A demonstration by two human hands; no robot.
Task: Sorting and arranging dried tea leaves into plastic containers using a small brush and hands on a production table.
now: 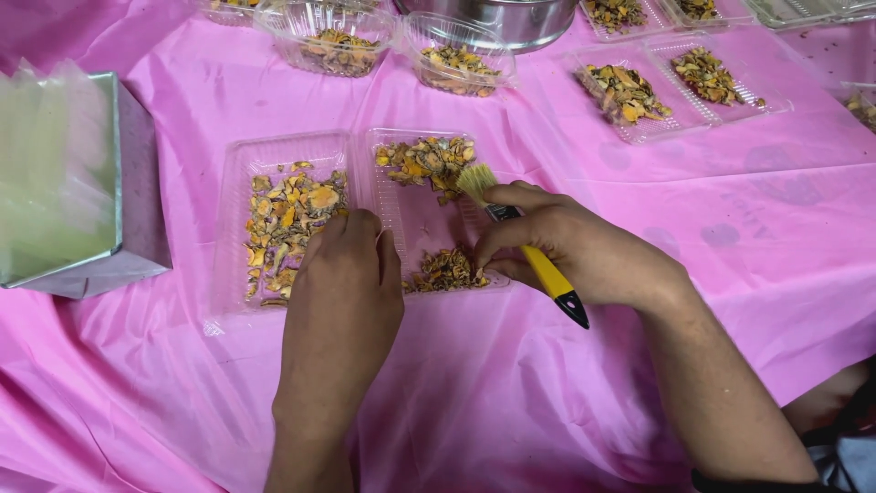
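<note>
Nearest, at 6 o'clock: left hand point(342, 274) resting fingers-curled, empty, on hinged clear tray point(239, 228). At 3 o'clock, right hand point(570, 251) gripping yellow-handled brush point(525, 242), bristles at 12 o'clock. Dried orange-brown pieces point(287, 219) spread in left half; right half swept into two heaps, bare middle. Seemingly midway on pink surface point(511, 402).

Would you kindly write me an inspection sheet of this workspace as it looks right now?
Surface: pink plastic sheet, wrinkled, covers the table.
Job's things: clear hinged tray open, orange-yellow dried pieces in both halves; yellow-handled brush, bristles over the right half.
Clutter: more clear trays and tubs of the same pieces along the far edge; a metal pot; a metal box of clear sheets at left.
Grippers: left hand rests on the tray; right hand holds the brush.
Cables: nothing seen.
Surroundings: nothing seen beyond the table.
</note>
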